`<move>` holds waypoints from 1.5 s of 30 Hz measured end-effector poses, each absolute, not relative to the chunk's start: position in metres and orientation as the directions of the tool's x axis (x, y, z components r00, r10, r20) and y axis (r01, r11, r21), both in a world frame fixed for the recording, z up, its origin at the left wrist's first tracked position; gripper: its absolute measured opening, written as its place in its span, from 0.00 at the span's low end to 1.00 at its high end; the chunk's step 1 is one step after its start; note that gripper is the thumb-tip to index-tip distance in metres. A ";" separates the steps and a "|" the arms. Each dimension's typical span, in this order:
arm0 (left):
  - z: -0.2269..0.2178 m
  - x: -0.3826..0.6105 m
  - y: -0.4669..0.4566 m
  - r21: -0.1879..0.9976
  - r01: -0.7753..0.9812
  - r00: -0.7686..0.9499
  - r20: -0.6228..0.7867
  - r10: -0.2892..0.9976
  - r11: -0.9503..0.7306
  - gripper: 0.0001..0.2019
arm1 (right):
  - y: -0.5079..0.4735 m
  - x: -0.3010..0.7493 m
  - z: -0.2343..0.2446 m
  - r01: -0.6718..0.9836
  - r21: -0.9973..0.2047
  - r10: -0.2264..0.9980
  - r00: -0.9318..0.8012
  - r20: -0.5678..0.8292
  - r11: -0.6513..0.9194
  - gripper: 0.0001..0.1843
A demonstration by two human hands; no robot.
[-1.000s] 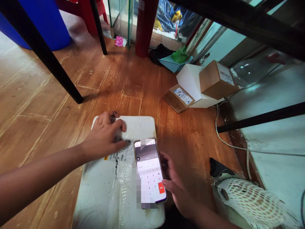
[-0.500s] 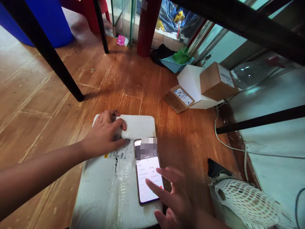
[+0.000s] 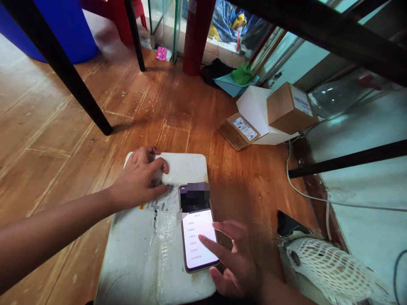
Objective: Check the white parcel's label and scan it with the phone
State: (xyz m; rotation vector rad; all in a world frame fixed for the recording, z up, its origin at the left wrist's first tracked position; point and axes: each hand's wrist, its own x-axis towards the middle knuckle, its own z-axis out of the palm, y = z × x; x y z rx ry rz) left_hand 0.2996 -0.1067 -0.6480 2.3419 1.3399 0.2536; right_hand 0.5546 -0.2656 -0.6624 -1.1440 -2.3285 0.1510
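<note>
A white foam box (image 3: 136,258) wrapped in clear tape lies on the wooden floor in front of me. My left hand (image 3: 138,178) rests flat on its far end, fingers spread over a printed shipping label (image 3: 159,203). A phone (image 3: 197,226) with a lit screen lies on the box's right side. My right hand (image 3: 233,258) hovers over the phone's lower right, fingers apart, the index finger stretched onto the screen. Neither hand holds anything.
Black table legs (image 3: 63,72) and a crossbar (image 3: 346,159) stand around me. Cardboard parcels (image 3: 288,108) and a white box (image 3: 254,108) lie at the right. A white cable (image 3: 305,195) runs along the floor. Foam netting (image 3: 327,264) sits at the lower right, a blue barrel (image 3: 63,25) far left.
My right hand let go of the phone's side and now taps its screen with the index finger. The screen changed from a keypad to a list. My left hand stayed put.
</note>
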 end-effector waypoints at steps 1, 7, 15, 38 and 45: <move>-0.648 0.299 -0.107 0.449 0.774 0.519 -0.047 0.853 -0.446 0.16 | -0.265 0.554 -0.662 0.706 -0.325 0.766 -0.492 0.414 0.629 0.20; -0.649 0.298 -0.108 0.442 0.778 0.516 -0.046 0.855 -0.446 0.16 | -0.261 0.553 -0.656 0.723 -0.302 0.770 -0.494 0.404 0.622 0.21; -0.646 0.298 -0.107 0.441 0.782 0.519 -0.069 0.852 -0.440 0.17 | -0.258 0.550 -0.656 0.748 -0.317 0.803 -0.467 0.371 0.582 0.24; -0.647 0.298 -0.107 0.452 0.771 0.521 -0.040 0.853 -0.449 0.16 | -0.270 0.555 -0.659 0.708 -0.334 0.764 -0.458 0.454 0.622 0.16; -0.648 0.298 -0.108 0.486 0.755 0.519 -0.031 0.854 -0.441 0.16 | -0.271 0.553 -0.661 0.682 -0.348 0.750 -0.471 0.464 0.644 0.15</move>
